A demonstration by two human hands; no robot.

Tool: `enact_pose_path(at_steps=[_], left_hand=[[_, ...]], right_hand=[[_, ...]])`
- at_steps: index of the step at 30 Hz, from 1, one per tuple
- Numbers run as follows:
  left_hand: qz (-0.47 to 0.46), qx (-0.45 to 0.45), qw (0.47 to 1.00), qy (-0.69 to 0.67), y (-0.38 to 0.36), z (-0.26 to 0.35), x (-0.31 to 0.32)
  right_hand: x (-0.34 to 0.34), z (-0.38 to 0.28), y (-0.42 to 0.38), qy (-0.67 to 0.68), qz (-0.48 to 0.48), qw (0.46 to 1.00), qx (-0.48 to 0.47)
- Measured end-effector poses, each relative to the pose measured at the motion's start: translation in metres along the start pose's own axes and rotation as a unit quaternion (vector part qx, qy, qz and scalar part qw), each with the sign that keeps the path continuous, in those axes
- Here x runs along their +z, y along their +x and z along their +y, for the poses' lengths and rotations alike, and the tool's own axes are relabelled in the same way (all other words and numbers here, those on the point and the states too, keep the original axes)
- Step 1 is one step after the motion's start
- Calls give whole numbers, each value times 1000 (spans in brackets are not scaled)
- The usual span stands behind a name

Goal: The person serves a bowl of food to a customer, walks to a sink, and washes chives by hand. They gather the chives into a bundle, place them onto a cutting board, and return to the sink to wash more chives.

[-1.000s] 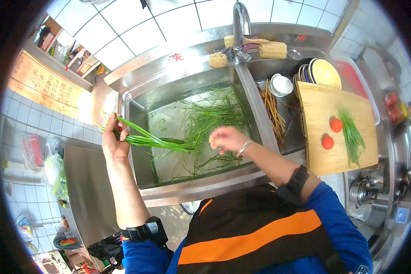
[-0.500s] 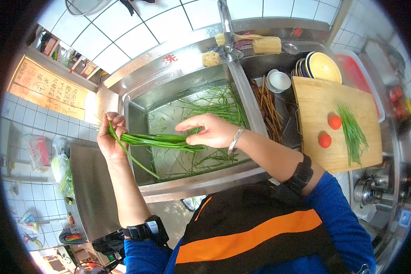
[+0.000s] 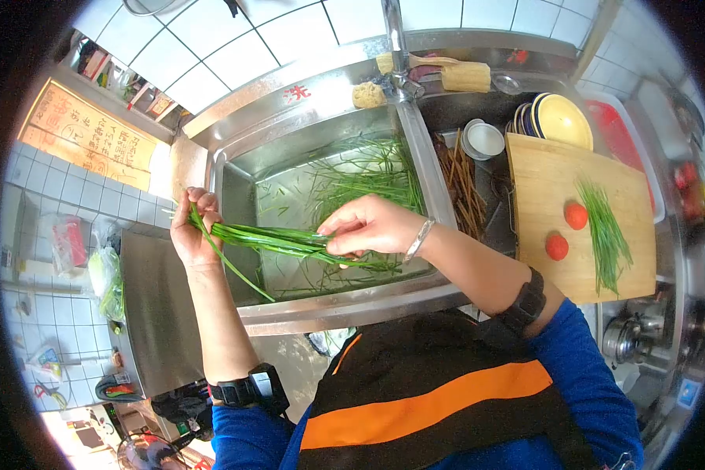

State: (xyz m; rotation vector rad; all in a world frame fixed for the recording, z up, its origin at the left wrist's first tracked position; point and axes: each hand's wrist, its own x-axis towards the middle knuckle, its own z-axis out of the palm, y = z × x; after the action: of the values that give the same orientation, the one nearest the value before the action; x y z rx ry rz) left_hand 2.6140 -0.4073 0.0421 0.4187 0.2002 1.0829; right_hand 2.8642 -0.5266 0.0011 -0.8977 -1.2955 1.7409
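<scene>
My left hand [image 3: 195, 230] is wrapped round one end of a bunch of long green stalks [image 3: 266, 237], at the left edge of the sink [image 3: 235, 168]. One stalk hangs off the bunch, down and to the right. Toward the bunch's other end, my right hand [image 3: 374, 229] has its fingers closed on the green leaves. The bunch lies over the sink basin, where more loose green stalks [image 3: 368, 172] float in water.
A wooden board [image 3: 536, 176] on the right bears two red round items [image 3: 556, 247] and green stalks [image 3: 605, 235]. Behind it are stacked plates [image 3: 564, 121]. White bowls [image 3: 486, 139] and brown sticks [image 3: 462, 188] lie in the second basin. A faucet [image 3: 397, 47] stands at the back.
The fingers of my right hand, apart before, have closed on the leaves, and the hand is slightly further right. My left hand still grips the bunch. The view has shifted a little.
</scene>
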Motion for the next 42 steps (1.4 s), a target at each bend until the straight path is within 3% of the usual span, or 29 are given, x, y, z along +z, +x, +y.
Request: enact_pose_path(at_steps=[8,15,17,18,19,20,21,22,24,26,27,29,30,33,37,38,39,40,41,42], left_hand=[[57,-5,997,60,4,-18,-4],[61,11,995,75,9,-37,3],[97,38,988,117,9,-38,7],[94,61,980,163,8,-39,10],[77,74,971,214,11,-34,0],[143,119,944,271,9,-45,11],[159,137,926,313,9,-60,23],[153,112,926,328,12,-68,19],[49,47,936,346,11,-95,30],[46,29,950,307,12,-129,49],[36,22,951,305,10,-141,60],[19,31,965,260,9,-160,79],[14,29,965,259,12,-165,81],[-74,-46,951,298,16,-178,80],[-66,-85,946,304,13,-194,78],[-60,-82,947,304,12,-191,70],[-35,-99,944,311,12,-185,60],[-9,-118,940,319,11,-178,47],[-1,-116,941,319,9,-168,30],[54,-132,939,314,7,-156,10]], right_hand=[[-21,38,-7,-88,81,993,9],[-37,59,-12,37,124,991,44],[-45,68,-15,-232,117,958,121],[-36,52,-25,-494,143,826,230],[-30,31,-32,-563,147,760,289],[-40,51,-22,-561,162,786,204],[-37,49,-21,-437,213,869,90],[-29,39,-18,-348,252,903,-4],[-15,17,-10,-291,256,904,-181],[-5,6,-8,-331,274,863,-267],[-4,1,-14,-335,284,858,-266],[-5,-5,-22,-188,224,927,-235],[-9,-8,-29,-190,228,925,-235],[-30,-19,-66,-325,286,888,-156],[-85,-27,-150,-493,341,799,-51],[-95,-47,-181,-511,340,787,61],[-113,-38,-211,-568,391,722,58],[-122,-39,-245,-579,442,685,-5],[-129,-41,-272,-596,471,647,66],[-137,-37,-296,-602,509,613,59]])
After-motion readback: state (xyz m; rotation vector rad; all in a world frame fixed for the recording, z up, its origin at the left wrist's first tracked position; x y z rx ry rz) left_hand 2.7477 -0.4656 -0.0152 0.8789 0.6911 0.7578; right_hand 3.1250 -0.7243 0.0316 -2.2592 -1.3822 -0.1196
